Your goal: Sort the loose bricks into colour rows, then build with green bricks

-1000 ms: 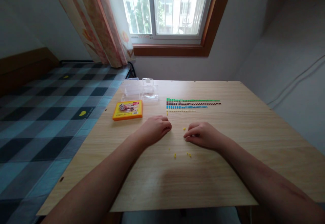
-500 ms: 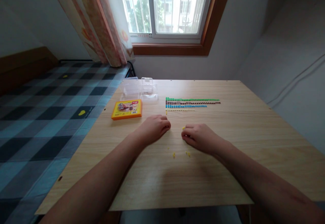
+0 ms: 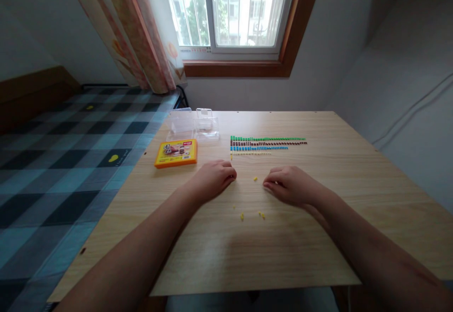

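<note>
the left hand (image 3: 217,177) is being held low by the desk (image 3: 304,260), with its fingers curled in; whether anything is being pinched there cannot be told. the right hand (image 3: 290,184) is being held across from it, with its fingers bent, and whether they are being pressed shut on a bit cannot be told either. a yellow piece (image 3: 255,179) is being held up by the desk between the two hands, near the right one. more yellow bits (image 3: 242,217) are being spread out closer to the person. past the hands, a green row (image 3: 268,139), a brown row (image 3: 268,144), a blue row (image 3: 258,148) and a pale row (image 3: 250,154) are being shown side by side. at the left, a yellow box (image 3: 176,153) is lying flat, with clear boxes (image 3: 207,128) being seen behind it.
</note>
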`<control>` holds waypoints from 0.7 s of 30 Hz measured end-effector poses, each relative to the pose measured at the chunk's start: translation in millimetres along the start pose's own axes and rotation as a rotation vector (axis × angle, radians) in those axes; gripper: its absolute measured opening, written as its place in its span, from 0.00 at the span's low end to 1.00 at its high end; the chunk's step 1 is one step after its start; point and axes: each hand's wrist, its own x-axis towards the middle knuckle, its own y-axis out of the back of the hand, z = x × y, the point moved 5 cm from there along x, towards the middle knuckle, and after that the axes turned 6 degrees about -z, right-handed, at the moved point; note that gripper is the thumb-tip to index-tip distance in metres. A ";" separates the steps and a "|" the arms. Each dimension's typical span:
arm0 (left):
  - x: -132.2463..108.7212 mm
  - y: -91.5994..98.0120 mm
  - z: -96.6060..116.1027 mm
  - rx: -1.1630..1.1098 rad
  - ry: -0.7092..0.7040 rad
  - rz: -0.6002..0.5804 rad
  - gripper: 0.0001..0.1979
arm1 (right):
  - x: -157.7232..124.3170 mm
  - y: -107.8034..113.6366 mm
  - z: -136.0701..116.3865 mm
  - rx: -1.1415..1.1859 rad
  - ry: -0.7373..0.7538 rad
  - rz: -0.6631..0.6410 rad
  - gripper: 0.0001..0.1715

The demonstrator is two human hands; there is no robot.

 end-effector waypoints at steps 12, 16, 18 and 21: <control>0.6 -0.6 0.2 -0.007 -0.010 0.007 0.09 | -4.2 3.2 0.5 -0.025 0.020 -0.069 0.17; 0.4 -0.5 0.3 0.003 -0.003 0.006 0.09 | -8.9 7.5 -9.4 -0.094 -0.035 -0.115 0.17; 0.0 -0.6 0.0 0.000 0.001 0.007 0.09 | -15.0 10.9 -18.5 -0.131 -0.086 -0.145 0.16; -0.2 -2.2 -1.0 -0.008 -0.001 0.006 0.09 | -29.4 6.2 -39.3 -0.184 -0.142 -0.242 0.15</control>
